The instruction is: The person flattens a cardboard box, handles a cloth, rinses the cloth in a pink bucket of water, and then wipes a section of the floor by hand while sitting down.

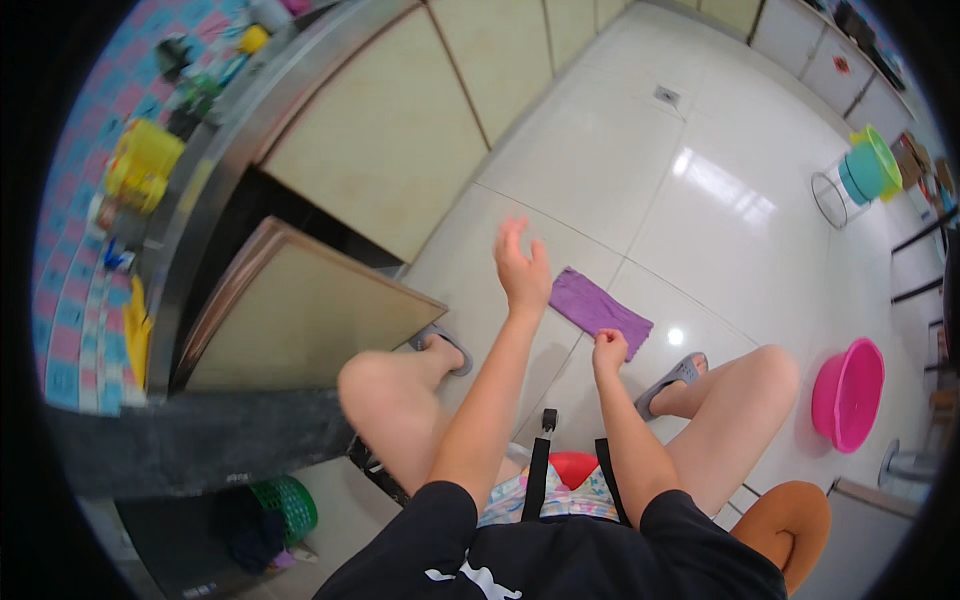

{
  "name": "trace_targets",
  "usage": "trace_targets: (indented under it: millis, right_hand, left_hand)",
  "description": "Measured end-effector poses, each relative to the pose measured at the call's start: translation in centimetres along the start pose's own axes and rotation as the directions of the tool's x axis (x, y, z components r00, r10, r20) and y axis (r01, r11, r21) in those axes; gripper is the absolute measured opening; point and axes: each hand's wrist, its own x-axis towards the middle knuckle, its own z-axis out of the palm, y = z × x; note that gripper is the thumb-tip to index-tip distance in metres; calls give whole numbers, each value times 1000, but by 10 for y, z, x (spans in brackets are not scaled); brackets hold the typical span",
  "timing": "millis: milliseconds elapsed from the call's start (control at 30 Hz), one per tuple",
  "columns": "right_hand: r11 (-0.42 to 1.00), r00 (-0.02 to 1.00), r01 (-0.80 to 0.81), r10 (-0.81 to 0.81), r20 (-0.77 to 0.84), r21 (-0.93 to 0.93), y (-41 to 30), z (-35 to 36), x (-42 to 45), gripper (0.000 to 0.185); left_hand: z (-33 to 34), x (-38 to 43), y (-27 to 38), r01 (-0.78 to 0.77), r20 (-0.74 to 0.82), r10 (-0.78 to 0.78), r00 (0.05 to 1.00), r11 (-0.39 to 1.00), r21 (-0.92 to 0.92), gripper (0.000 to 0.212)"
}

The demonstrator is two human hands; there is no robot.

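Observation:
A folded purple cloth [600, 311] lies flat on the pale floor tiles before me. My left hand [523, 266] is raised to the left of the cloth, fingers apart and slightly blurred, holding nothing that I can see. My right hand [610, 350] is at the cloth's near edge with its fingers curled in; whether they pinch the cloth cannot be told. Beside my left forearm, a cream cabinet door [315, 311] stands open from the counter.
A metal-edged counter [225, 127] with cream cabinets runs along the left. A pink plastic basin [829, 397] is at the right, and teal and yellow basins [861, 174] are on a wire stand farther back. A green plastic basket [292, 506] is at lower left.

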Motion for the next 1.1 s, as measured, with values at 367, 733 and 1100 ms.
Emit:
trace_targets:
  millis: [367,733,1100]
  right_hand:
    - [822,951,-240,93,-294,-517,106,8,54,45]
    - [873,915,-359,399,-62,329,88,52,31,49]
    - [711,842,-480,209,497,514,-35,-30,-140,47]
  left_hand:
    - [40,-178,-215,991,555,-831,41,104,83,38]
    - [16,-182,-253,957,671,-722,-168,-282,-63,43]
    - [-19,-242,-237,841,935,-349,66,-484,-240,54]
